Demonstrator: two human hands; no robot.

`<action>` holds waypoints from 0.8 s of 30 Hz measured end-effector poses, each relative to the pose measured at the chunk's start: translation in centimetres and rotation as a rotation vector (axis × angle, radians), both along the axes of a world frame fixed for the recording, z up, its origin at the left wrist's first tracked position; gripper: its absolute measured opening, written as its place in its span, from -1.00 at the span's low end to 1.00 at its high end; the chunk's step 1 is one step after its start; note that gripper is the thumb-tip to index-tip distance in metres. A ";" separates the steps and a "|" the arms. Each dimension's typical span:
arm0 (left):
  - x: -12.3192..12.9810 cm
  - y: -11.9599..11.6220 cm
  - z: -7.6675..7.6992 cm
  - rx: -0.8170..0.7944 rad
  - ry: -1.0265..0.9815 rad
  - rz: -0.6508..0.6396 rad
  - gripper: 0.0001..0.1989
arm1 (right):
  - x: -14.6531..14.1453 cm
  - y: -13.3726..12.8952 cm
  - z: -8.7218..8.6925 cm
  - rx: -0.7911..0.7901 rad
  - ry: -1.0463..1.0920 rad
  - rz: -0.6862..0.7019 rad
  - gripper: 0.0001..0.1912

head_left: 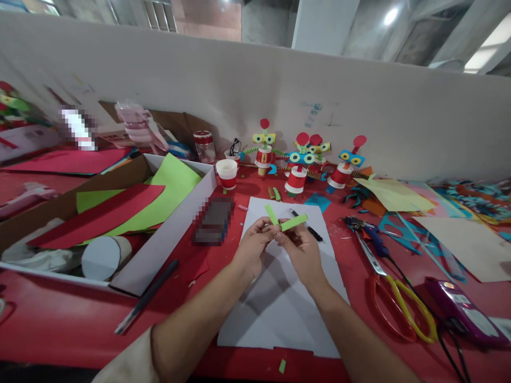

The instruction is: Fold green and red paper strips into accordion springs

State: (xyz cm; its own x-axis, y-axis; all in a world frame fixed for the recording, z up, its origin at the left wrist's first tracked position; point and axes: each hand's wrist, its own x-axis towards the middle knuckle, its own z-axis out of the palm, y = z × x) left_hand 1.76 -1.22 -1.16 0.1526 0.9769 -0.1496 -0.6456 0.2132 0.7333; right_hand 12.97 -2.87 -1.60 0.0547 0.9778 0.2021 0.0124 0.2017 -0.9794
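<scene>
Two light green paper strips [294,222] meet at an angle between my hands, above a white sheet [279,319]. My left hand [255,242] pinches them near the point where they join. The fingers of my right hand [301,250] are closed on the same strips, just right of that join. One strip end points up and away, the other out to the right. A black pen [313,233] lies on the sheet just beyond my right hand. Small folded green paper springs [274,193] rest past the sheet's far edge.
Paper-cup figures [297,178] stand along the wall. A white box [171,234] of coloured paper is at left, with a dark pen [147,295] beside it. Scissors [399,303], a blue glue gun [373,236] and a purple device [465,311] with cords lie right.
</scene>
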 end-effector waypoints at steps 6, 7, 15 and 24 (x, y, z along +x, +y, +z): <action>-0.2 -0.2 0.5 -0.051 -0.033 -0.034 -0.72 | 0.0 -0.1 0.5 -0.007 0.001 0.001 -0.87; -0.2 -0.2 0.5 -0.049 -0.029 -0.034 -0.72 | 0.0 -0.1 0.5 -0.016 0.012 0.001 -0.87; 0.2 -0.4 -0.2 -0.033 0.022 0.043 -0.72 | 0.0 -0.1 0.4 -0.080 0.016 -0.018 -0.85; -1.4 0.5 0.0 0.363 1.084 0.286 -0.74 | 0.6 0.5 0.3 -0.090 0.115 -0.105 -0.76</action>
State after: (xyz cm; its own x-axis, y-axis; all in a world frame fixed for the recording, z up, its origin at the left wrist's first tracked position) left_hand 0.38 -0.68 -1.17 -0.1146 0.9671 0.2272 0.3621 -0.1723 0.9161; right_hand 13.60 -2.41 -1.26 0.1752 0.9794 0.1002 -0.0844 0.1163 -0.9896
